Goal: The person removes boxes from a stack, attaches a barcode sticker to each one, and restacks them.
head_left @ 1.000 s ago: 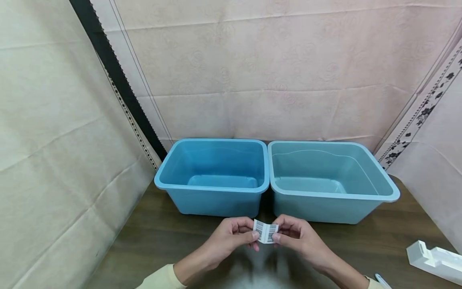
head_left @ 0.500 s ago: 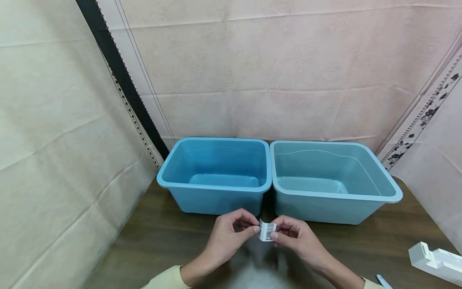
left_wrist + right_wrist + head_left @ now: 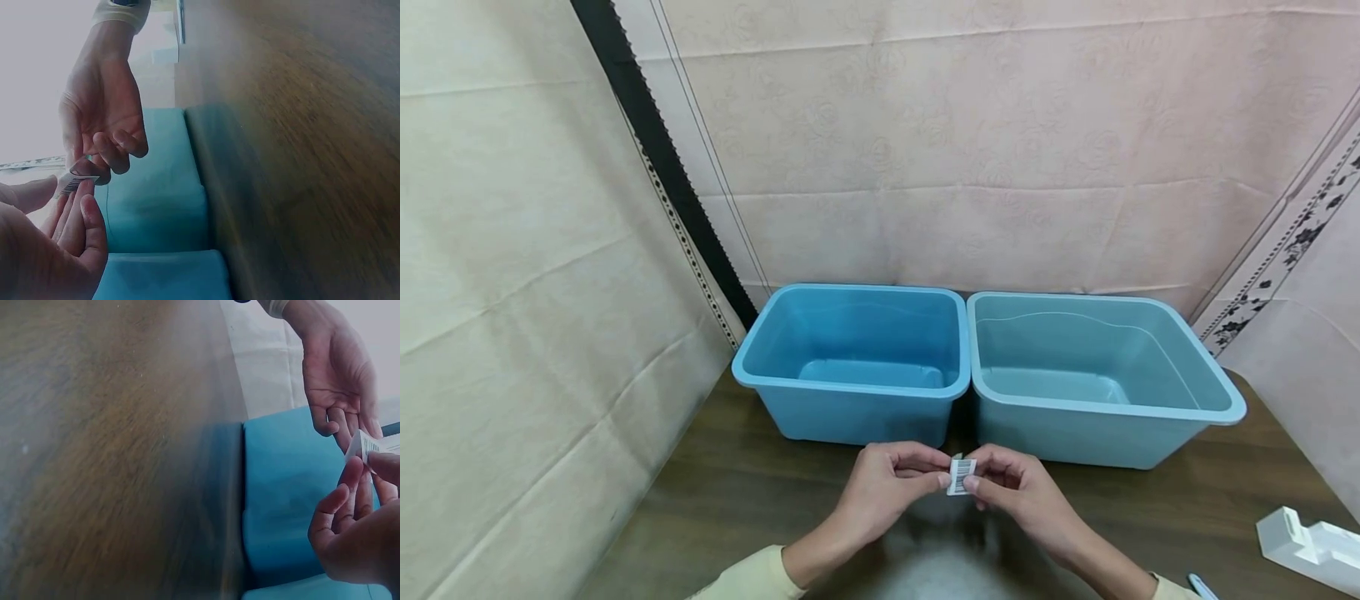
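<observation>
A small white label printed with a barcode (image 3: 960, 477) is up between both hands, over the table in front of the bins. My right hand (image 3: 1026, 496) pinches its right side between thumb and curled index finger. At the left side, thumb and fingertips of my left hand (image 3: 883, 492) hold the edge. In the right wrist view the label (image 3: 361, 446) is bent, with one part standing up at an angle. Seen from the left wrist, the label (image 3: 70, 183) lies between the left thumb and fingers, and the right hand (image 3: 103, 119) reaches it from above.
A blue bin (image 3: 850, 417) and a paler teal bin (image 3: 1090, 433) stand side by side behind the hands. A white block-like holder (image 3: 1311, 546) sits at the right, near a light blue pen-like stick (image 3: 1201, 586). Cloth walls (image 3: 970, 150) enclose the table (image 3: 715, 517).
The label, earlier spread flat with two barcodes facing up, is now folded narrower, with one barcode facing up. My left hand has shifted right, closer to the right hand.
</observation>
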The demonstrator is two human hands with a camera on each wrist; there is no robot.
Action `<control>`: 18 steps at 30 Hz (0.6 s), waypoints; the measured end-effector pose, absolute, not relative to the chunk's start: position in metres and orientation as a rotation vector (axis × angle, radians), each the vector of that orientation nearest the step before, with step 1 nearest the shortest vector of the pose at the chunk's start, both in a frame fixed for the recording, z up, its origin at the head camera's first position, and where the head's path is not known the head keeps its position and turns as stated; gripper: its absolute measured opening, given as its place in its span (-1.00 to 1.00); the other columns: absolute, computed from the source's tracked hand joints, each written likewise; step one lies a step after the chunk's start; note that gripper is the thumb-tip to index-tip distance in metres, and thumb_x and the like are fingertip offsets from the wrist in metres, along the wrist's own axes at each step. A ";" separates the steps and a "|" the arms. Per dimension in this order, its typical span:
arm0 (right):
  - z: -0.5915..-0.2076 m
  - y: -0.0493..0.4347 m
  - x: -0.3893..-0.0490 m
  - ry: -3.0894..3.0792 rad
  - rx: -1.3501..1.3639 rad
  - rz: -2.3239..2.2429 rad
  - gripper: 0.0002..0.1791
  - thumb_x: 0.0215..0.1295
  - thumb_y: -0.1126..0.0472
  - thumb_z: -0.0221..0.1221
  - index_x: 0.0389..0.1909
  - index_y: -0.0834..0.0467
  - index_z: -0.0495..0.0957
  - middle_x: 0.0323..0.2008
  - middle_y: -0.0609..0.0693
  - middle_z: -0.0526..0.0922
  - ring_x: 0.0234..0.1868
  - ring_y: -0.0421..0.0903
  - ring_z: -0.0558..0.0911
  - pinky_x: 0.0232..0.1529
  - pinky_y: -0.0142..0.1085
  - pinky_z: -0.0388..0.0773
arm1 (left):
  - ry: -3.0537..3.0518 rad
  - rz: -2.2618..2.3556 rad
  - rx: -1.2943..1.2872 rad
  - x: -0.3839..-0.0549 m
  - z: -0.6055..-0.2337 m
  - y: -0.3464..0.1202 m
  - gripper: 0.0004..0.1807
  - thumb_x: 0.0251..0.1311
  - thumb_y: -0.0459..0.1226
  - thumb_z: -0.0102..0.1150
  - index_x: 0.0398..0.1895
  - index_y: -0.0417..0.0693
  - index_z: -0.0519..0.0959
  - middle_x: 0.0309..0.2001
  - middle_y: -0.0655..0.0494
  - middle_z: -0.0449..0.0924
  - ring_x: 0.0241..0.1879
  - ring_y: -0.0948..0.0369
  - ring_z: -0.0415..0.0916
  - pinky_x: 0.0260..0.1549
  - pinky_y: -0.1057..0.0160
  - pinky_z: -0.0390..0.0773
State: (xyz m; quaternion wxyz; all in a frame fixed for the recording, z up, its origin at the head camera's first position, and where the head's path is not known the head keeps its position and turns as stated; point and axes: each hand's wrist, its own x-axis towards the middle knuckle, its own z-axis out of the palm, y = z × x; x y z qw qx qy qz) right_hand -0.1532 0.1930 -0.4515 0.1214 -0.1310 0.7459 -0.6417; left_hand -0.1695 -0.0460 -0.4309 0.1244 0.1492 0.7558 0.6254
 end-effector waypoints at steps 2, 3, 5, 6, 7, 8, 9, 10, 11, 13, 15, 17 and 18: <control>-0.451 0.192 -0.153 2.187 -0.365 -1.862 -0.71 0.52 0.12 0.26 0.08 0.23 0.63 -0.18 -0.09 0.73 -0.28 -0.16 0.64 -0.15 -0.15 0.74 | 2.199 1.826 0.432 -0.169 -0.430 -0.045 -0.83 0.22 -0.13 0.53 -0.15 0.13 0.83 -0.16 0.17 0.86 -0.17 0.25 0.80 -0.16 0.33 0.75; -0.451 0.192 -0.154 2.191 -0.359 -1.858 -0.71 0.52 0.11 0.26 0.08 0.22 0.63 -0.18 -0.09 0.73 -0.28 -0.16 0.64 -0.15 -0.15 0.74 | 2.198 1.826 0.429 -0.169 -0.430 -0.045 -0.84 0.22 -0.13 0.54 -0.15 0.12 0.83 -0.16 0.17 0.86 -0.17 0.25 0.80 -0.16 0.33 0.75; -0.451 0.192 -0.154 2.201 -0.350 -1.851 -0.71 0.52 0.10 0.26 0.08 0.22 0.63 -0.18 -0.08 0.73 -0.28 -0.15 0.65 -0.15 -0.14 0.74 | 2.197 1.827 0.427 -0.170 -0.430 -0.044 -0.84 0.23 -0.15 0.53 -0.15 0.11 0.83 -0.16 0.17 0.86 -0.18 0.26 0.79 -0.16 0.32 0.75; -0.452 0.192 -0.154 2.204 -0.344 -1.849 -0.71 0.52 0.10 0.26 0.08 0.21 0.63 -0.17 -0.07 0.73 -0.28 -0.14 0.65 -0.15 -0.14 0.74 | 2.199 1.828 0.426 -0.170 -0.429 -0.044 -0.85 0.23 -0.16 0.53 -0.15 0.11 0.83 -0.16 0.17 0.86 -0.18 0.26 0.79 -0.15 0.32 0.75; -0.452 0.192 -0.155 2.206 -0.337 -1.849 -0.70 0.52 0.09 0.27 0.08 0.21 0.63 -0.17 -0.06 0.73 -0.28 -0.14 0.65 -0.15 -0.14 0.74 | 2.199 1.829 0.423 -0.170 -0.429 -0.044 -0.85 0.24 -0.16 0.52 -0.15 0.10 0.83 -0.17 0.17 0.86 -0.18 0.27 0.79 -0.14 0.32 0.75; -0.452 0.193 -0.155 2.209 -0.330 -1.848 -0.70 0.52 0.09 0.27 0.08 0.21 0.63 -0.17 -0.06 0.73 -0.28 -0.14 0.65 -0.15 -0.14 0.74 | 2.201 1.828 0.420 -0.170 -0.429 -0.044 -0.86 0.25 -0.17 0.52 -0.15 0.10 0.83 -0.17 0.17 0.86 -0.17 0.27 0.79 -0.13 0.32 0.75; -0.452 0.193 -0.155 2.212 -0.321 -1.846 -0.70 0.52 0.09 0.27 0.07 0.20 0.63 -0.17 -0.05 0.73 -0.28 -0.14 0.65 -0.15 -0.13 0.74 | 2.205 1.830 0.422 -0.171 -0.429 -0.044 -0.87 0.25 -0.18 0.51 -0.15 0.10 0.83 -0.17 0.17 0.86 -0.17 0.27 0.78 -0.13 0.31 0.76; -0.452 0.193 -0.155 2.215 -0.313 -1.846 -0.70 0.52 0.08 0.27 0.07 0.20 0.64 -0.18 -0.04 0.73 -0.28 -0.13 0.65 -0.15 -0.13 0.74 | 2.211 1.829 0.422 -0.171 -0.429 -0.044 -0.87 0.26 -0.19 0.50 -0.16 0.09 0.83 -0.17 0.16 0.86 -0.17 0.26 0.78 -0.12 0.30 0.76; -0.451 0.193 -0.155 2.220 -0.303 -1.843 -0.70 0.51 0.08 0.28 0.07 0.20 0.64 -0.18 -0.04 0.73 -0.28 -0.13 0.65 -0.15 -0.13 0.74 | 2.221 1.826 0.425 -0.172 -0.429 -0.044 -0.88 0.26 -0.19 0.50 -0.16 0.10 0.83 -0.17 0.16 0.86 -0.17 0.26 0.78 -0.12 0.29 0.76; -0.452 0.194 -0.155 2.233 -0.285 -1.835 -0.71 0.50 0.08 0.29 0.05 0.20 0.64 -0.18 -0.03 0.72 -0.28 -0.12 0.65 -0.15 -0.13 0.74 | 2.251 1.815 0.433 -0.173 -0.430 -0.046 -0.90 0.27 -0.18 0.50 -0.18 0.10 0.82 -0.17 0.16 0.85 -0.17 0.25 0.77 -0.12 0.28 0.76; -0.452 0.196 -0.155 2.247 -0.272 -1.825 -0.71 0.49 0.09 0.30 0.04 0.20 0.63 -0.17 -0.02 0.72 -0.27 -0.09 0.66 -0.16 -0.13 0.74 | 2.283 1.805 0.439 -0.175 -0.431 -0.048 -0.91 0.27 -0.19 0.49 -0.19 0.09 0.82 -0.17 0.16 0.85 -0.17 0.25 0.76 -0.11 0.27 0.77; -0.453 0.200 -0.155 2.257 -0.254 -1.818 -0.71 0.48 0.10 0.31 0.03 0.22 0.63 -0.16 -0.01 0.72 -0.27 -0.07 0.66 -0.16 -0.13 0.74 | 2.316 1.789 0.433 -0.177 -0.433 -0.052 -0.91 0.28 -0.18 0.49 -0.20 0.10 0.82 -0.17 0.16 0.85 -0.18 0.25 0.76 -0.11 0.27 0.77; -0.453 0.201 -0.155 2.261 -0.237 -1.816 -0.71 0.48 0.10 0.32 0.02 0.22 0.63 -0.15 -0.01 0.72 -0.26 -0.07 0.66 -0.16 -0.13 0.74 | 2.331 1.783 0.428 -0.178 -0.434 -0.054 -0.91 0.28 -0.18 0.48 -0.20 0.10 0.82 -0.17 0.16 0.85 -0.18 0.25 0.75 -0.11 0.27 0.77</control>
